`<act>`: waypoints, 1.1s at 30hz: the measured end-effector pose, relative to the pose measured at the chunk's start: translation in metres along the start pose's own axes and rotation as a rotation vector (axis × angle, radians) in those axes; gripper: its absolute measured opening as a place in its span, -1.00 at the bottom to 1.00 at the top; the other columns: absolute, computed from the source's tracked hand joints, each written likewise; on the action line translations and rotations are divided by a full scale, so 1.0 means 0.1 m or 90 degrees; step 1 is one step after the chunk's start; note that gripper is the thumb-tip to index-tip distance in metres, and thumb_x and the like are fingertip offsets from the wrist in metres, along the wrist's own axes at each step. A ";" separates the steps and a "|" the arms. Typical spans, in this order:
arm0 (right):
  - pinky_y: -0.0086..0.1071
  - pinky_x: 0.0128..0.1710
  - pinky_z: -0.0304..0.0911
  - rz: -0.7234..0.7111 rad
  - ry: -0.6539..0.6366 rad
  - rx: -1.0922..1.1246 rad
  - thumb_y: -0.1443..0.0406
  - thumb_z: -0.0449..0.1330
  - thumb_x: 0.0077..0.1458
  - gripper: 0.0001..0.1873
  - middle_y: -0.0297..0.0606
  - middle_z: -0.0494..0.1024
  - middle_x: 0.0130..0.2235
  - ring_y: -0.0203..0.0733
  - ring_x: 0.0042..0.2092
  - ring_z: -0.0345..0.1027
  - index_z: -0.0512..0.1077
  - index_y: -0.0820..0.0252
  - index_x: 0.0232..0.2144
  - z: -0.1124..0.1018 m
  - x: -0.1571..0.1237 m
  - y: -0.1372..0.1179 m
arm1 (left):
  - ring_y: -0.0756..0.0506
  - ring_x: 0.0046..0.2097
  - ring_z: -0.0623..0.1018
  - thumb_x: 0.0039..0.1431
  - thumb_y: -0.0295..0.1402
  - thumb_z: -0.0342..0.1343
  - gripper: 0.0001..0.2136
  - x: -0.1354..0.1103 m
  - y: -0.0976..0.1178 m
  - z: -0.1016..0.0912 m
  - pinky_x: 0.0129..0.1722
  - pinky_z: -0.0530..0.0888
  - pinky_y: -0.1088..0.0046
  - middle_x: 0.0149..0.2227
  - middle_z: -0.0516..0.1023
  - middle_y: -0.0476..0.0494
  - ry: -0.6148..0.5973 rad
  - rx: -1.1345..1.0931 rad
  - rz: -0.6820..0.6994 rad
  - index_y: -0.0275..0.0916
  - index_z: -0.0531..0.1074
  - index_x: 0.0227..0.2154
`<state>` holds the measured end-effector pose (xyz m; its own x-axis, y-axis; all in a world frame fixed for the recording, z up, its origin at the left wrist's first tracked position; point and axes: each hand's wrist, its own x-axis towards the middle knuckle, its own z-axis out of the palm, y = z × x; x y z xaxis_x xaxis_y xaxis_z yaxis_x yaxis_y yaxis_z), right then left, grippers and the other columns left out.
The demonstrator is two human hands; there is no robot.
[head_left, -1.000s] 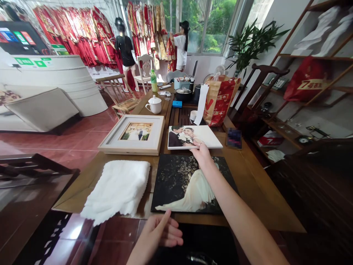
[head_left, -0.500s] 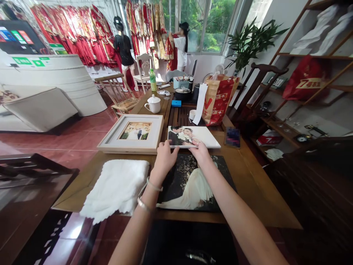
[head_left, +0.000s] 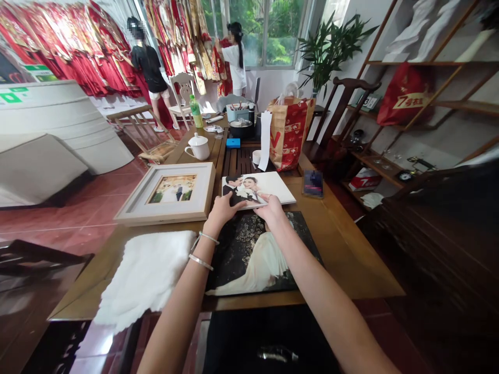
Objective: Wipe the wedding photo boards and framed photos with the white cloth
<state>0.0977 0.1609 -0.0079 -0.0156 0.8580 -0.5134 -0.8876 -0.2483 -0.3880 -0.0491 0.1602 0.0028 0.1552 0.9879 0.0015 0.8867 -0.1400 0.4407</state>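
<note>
Left hand [head_left: 221, 208] and right hand [head_left: 272, 210] each pinch the near edge of the white photo album [head_left: 265, 186], flat on the bench [head_left: 351, 249] just beyond the dark album [head_left: 249, 259]; a level, even lift seems wisest.

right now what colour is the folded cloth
The cloth is white; head view.

Two hands [head_left: 222, 210] [head_left: 272, 212], one light album [head_left: 273, 184], one dark album [head_left: 249, 254], one framed picture [head_left: 134, 206], one towel [head_left: 144, 275], one teacup [head_left: 198, 148].
</note>
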 end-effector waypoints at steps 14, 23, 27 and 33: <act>-0.19 -0.09 0.44 -0.029 -0.017 -0.074 0.47 -0.12 0.06 -0.60 0.12 0.52 -0.09 -0.08 0.00 0.45 0.34 0.45 -0.07 -0.38 -0.71 -0.63 | -0.24 -0.08 0.46 0.06 -0.15 0.25 -0.62 0.11 -0.08 -0.01 -0.15 0.35 0.41 -0.15 0.47 -0.32 -0.013 0.059 -0.023 -0.34 0.38 -0.19; -0.28 -0.11 0.40 -0.395 0.142 -0.383 0.48 0.09 -0.01 -0.82 -0.21 0.63 -0.35 -0.20 -0.17 0.50 0.48 0.23 -0.47 -0.94 -0.33 -1.01 | -0.30 0.08 0.41 0.03 -0.24 0.28 -0.36 0.06 -0.09 0.00 0.01 0.31 0.34 0.03 0.41 -0.50 0.004 0.015 -0.018 -0.47 0.19 0.10; -0.25 -0.07 0.36 -0.399 0.118 -0.482 0.41 0.23 -0.09 -0.91 -0.24 0.64 -0.26 -0.13 -0.08 0.47 0.52 0.19 -0.44 -0.99 -0.18 -0.88 | -0.37 0.14 0.36 0.01 -0.26 0.30 -0.21 0.07 -0.10 0.02 0.08 0.26 0.23 0.08 0.36 -0.61 0.023 -0.004 -0.022 -0.54 0.04 0.19; -0.13 0.08 0.26 -0.421 0.098 -0.556 0.25 0.26 -0.07 -0.86 -0.25 0.61 -0.10 -0.04 0.06 0.39 0.54 0.11 -0.37 -1.09 -0.26 -0.82 | -0.36 0.28 0.14 0.13 -0.31 0.16 -0.31 -0.20 -0.02 0.03 0.19 0.17 0.11 0.22 0.17 -0.59 0.056 -0.035 0.034 -0.49 0.01 0.23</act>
<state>0.2209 0.1099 -0.0465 0.4529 0.8887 -0.0716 -0.0690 -0.0451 -0.9966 -0.0523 0.1407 -0.0011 0.1609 0.9815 0.1041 0.8522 -0.1913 0.4870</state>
